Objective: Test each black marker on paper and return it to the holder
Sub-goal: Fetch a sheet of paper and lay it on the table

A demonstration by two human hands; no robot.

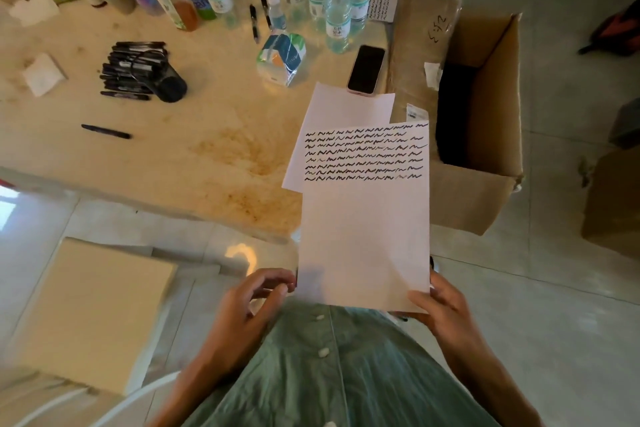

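Both hands are hanging off the tabletop (180, 163) edge, right hand (446, 315) pinching the scribbled paper (363, 246), left hand (242, 308) loosely curled and empty, nearer the loose marker (106, 131) lying crosswise forward-left, short of the tipped holder (169, 85).

Scribbled paper (363, 218) — right-hand grip (440, 308)

Matt white paper (363, 239), stained stone-like tabletop (207, 149) (glossy at its edge), brown cardboard box (485, 184).
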